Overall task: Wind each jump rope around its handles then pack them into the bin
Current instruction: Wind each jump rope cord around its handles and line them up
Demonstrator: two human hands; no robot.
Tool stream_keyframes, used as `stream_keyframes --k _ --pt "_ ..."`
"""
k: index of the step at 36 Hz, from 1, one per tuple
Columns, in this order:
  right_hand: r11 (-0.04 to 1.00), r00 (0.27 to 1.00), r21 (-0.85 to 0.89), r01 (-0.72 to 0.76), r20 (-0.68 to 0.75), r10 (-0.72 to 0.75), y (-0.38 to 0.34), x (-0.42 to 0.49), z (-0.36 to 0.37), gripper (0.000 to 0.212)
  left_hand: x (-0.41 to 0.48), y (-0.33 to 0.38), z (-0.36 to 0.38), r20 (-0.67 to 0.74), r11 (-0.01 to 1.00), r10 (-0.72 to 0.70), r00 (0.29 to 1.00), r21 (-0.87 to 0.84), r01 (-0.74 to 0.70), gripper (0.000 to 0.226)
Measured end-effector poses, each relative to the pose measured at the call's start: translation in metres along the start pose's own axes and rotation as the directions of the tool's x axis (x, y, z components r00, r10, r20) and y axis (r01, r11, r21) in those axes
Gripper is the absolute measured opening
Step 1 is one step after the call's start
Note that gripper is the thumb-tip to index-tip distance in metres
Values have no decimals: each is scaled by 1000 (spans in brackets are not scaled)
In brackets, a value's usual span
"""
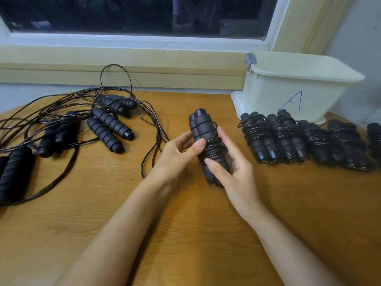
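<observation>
Over the middle of the wooden table, both hands hold a pair of black jump rope handles (201, 125) with black cord wound round their middle. My left hand (179, 150) grips the bundle from the left, thumb pressed on the coils. My right hand (233, 164) holds it from the right, its fingers wrapped around the lower part. A row of several wound rope bundles (288, 139) lies to the right. Unwound ropes (107, 129) lie tangled at the left. The cream bin (292, 87), marked with a blue A, stands at the back right.
A window sill and wall run along the back of the table (185, 223). The bin's lid (237, 100) leans behind its left side. Loose cord loops (152, 141) reach close to my left hand. More black handles (14, 172) lie at the far left edge.
</observation>
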State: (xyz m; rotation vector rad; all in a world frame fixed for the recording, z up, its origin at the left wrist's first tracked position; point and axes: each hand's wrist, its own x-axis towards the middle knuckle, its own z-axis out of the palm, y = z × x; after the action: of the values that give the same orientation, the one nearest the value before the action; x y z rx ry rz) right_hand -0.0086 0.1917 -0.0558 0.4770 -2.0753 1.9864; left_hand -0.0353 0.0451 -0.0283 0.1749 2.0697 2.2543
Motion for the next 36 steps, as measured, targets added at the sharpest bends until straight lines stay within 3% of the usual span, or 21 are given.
stream_keyframes --k 4,12,17,21,25,31,36 --pt "1000 999 -14 10 40 -9 1 1 0 64 -1 0 0 -1 999 -3 1000 -41 3 38" --pt "950 993 -293 105 -13 -114 12 5 -3 70 3 -5 0 -153 999 20 988 44 -13 51" --pt "971 997 -229 73 -4 -76 14 4 -3 70 3 -3 -1 -175 996 44 984 79 -31 36" --pt "995 1000 -101 4 1 -4 13 5 -5 66 2 0 -5 -154 998 50 987 49 -43 49" --pt "998 998 14 -60 17 60 8 7 -9 63 2 2 -7 -136 999 43 990 3 -43 48" --pt "968 989 202 -150 19 149 3 9 -14 68 2 6 -9 -124 992 21 992 -119 -36 25" --pt "915 966 308 -260 79 248 2 10 -18 66 4 6 -10 -141 988 16 990 -148 -38 31"
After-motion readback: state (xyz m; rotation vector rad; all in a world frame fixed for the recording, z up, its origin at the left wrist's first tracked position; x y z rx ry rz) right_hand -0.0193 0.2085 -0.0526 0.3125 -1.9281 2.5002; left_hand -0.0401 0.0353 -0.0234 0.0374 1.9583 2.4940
